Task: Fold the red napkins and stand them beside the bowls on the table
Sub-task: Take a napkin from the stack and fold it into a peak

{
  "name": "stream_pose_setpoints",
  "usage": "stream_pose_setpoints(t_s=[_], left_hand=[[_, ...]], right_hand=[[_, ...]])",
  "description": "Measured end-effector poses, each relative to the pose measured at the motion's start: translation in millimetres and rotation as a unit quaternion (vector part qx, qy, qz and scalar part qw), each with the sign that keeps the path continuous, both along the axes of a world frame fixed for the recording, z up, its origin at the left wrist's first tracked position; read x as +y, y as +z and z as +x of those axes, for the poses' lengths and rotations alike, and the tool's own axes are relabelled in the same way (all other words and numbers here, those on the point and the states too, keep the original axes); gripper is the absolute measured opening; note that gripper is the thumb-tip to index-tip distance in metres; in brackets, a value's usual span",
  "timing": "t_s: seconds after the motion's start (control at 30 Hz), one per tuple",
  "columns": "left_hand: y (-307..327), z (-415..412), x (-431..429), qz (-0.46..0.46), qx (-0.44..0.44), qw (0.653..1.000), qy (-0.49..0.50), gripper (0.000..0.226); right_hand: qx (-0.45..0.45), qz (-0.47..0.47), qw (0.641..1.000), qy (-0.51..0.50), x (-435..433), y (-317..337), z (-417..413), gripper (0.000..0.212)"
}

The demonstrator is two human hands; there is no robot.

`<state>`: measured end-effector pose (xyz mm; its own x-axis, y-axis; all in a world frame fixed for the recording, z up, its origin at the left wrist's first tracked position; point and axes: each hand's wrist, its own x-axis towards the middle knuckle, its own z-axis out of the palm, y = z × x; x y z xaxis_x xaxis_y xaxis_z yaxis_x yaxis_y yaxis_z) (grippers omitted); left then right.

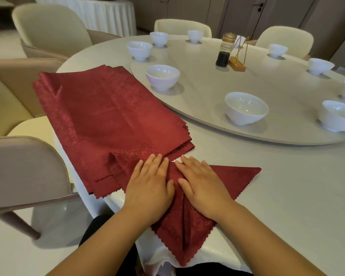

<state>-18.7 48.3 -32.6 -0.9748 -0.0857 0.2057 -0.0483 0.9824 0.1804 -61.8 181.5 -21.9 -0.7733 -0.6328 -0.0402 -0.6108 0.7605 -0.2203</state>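
A red napkin lies partly folded at the table's near edge, one point hanging over it and one corner reaching right. My left hand lies flat on its left fold, fingers straight. My right hand presses flat on the right fold beside it. A stack of flat red napkins lies to the left, overhanging the table. Several white bowls stand on the round turntable, the closest bowl beyond my hands and another bowl to its left.
A dark sauce bottle and a gold wire stand sit mid-turntable. Cream chairs ring the table, two close on the left. White tablecloth stretches to the right of the napkin.
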Motion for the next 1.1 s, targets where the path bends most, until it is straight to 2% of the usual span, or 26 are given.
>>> stream_pose_setpoints(t_s=[0.07,0.17,0.27,0.33,0.4,0.53,0.6,0.67,0.77,0.87,1.0,1.1], left_hand=[[-4.0,1.8,-8.7,0.002,-0.014,0.999,0.034,0.093],[-8.6,8.5,-27.9,-0.002,-0.014,0.999,0.050,0.079],[-8.9,18.5,-48.7,-0.039,0.002,0.998,0.056,0.083],[-9.6,22.1,-65.4,-0.067,0.046,0.996,0.047,0.076],[-9.9,20.7,-87.7,-0.082,0.091,0.992,0.008,0.057],[5.0,14.8,-125.6,0.001,0.119,0.988,-0.096,0.043],[12.9,12.7,-131.9,0.057,0.125,0.982,-0.129,0.041],[14.0,12.0,-133.6,0.056,0.147,0.977,-0.146,0.036],[5.0,13.4,-136.2,0.000,0.184,0.970,-0.160,0.043],[6.2,18.8,-135.3,-0.042,0.168,0.975,-0.138,0.037],[23.1,18.9,-105.1,-0.034,0.147,0.986,-0.075,0.047],[22.5,11.8,-58.5,-0.018,0.149,0.985,-0.083,0.050]], right_hand=[[0.001,0.005,1.000,0.000,-1.1,2.5,0.7,0.096],[0.007,0.010,1.000,0.000,-1.6,3.4,1.0,0.096],[0.010,0.009,1.000,0.003,-1.4,2.4,0.7,0.096],[0.006,0.009,1.000,0.004,-1.4,2.1,0.2,0.096],[0.003,0.011,1.000,0.005,-0.9,2.1,-0.6,0.097],[-0.022,0.000,1.000,0.006,0.9,3.5,-4.2,0.099],[-0.023,-0.002,1.000,0.015,2.9,1.7,-6.8,0.114],[-0.014,0.002,1.000,0.018,5.1,-0.3,-8.3,0.124],[-0.019,0.004,1.000,0.021,3.9,3.0,-6.3,0.112],[-0.015,0.010,1.000,0.018,1.6,5.0,-3.4,0.094],[-0.009,0.013,1.000,0.013,0.3,5.5,-0.3,0.092],[0.005,0.012,1.000,0.010,0.3,5.1,1.0,0.093]])
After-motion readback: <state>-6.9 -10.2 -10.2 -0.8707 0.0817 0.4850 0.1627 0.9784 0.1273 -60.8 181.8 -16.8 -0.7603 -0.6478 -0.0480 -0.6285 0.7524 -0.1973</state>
